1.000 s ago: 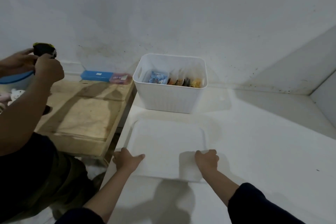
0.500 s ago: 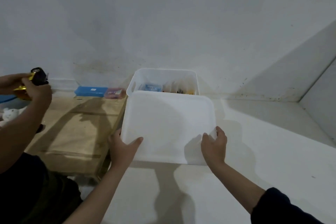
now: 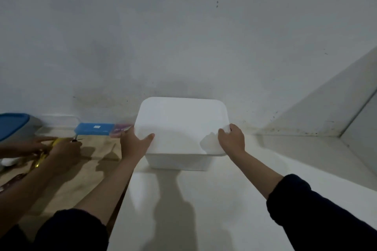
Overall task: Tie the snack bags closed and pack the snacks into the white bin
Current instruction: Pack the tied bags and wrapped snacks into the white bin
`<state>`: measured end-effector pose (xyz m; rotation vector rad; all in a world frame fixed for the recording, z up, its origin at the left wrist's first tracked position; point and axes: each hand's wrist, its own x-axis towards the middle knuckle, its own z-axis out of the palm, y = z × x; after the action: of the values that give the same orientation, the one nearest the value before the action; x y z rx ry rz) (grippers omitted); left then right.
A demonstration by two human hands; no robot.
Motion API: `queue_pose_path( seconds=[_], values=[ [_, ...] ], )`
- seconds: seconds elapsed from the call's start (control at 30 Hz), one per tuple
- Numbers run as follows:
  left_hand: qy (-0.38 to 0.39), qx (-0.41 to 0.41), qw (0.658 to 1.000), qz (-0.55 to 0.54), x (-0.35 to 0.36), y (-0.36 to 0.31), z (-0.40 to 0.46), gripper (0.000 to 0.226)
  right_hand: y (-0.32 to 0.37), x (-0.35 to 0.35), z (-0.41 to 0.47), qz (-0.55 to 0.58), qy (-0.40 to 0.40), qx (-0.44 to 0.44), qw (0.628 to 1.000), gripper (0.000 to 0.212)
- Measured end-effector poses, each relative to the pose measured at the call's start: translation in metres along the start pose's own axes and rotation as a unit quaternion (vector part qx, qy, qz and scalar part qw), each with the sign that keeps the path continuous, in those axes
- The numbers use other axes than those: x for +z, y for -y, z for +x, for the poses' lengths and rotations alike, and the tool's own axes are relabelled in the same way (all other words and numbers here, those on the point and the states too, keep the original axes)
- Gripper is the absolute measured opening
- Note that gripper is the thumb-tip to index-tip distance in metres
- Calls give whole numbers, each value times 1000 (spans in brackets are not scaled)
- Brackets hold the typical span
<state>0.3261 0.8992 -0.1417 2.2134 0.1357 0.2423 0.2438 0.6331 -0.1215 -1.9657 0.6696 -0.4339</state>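
Gripping lid (image 3: 181,120) atop white bin (image 3: 179,162), L hand (image 3: 133,143), R hand (image 3: 232,138), contents hidden

Plain home corner, stained white wall (image 3: 183,36), wooden table (image 3: 89,159)

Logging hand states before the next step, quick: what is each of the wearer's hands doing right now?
Left hand: grips the left edge of the flat white plastic lid on the white plastic bin.
Right hand: grips the lid's right edge.

no readable text, labels or numbers
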Motion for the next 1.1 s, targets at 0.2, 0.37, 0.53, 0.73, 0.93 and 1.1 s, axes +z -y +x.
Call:
queue_pose_path(
  seconds=[0.2,0.37,0.53,0.73,0.93,1.1],
  values=[
    [26,-26,999,37,16,-6,39,74,5,19,39,-32,32,4,999,20],
    [47,-45,997,30,24,1,55,75,-2,38,55,-78,52,9,996,32],
    [77,-32,995,46,29,1,64,77,-14,44,59,-105,52,5,993,37],
    [91,11,981,168,38,3,61,75,-20,51,63,-116,33,2,993,39],
    [44,55,975,211,44,11,62,69,-30,51,59,-1,9,37,999,55],
    [41,85,970,226,47,21,65,70,-41,58,61,74,-31,39,996,49]
  ],
)
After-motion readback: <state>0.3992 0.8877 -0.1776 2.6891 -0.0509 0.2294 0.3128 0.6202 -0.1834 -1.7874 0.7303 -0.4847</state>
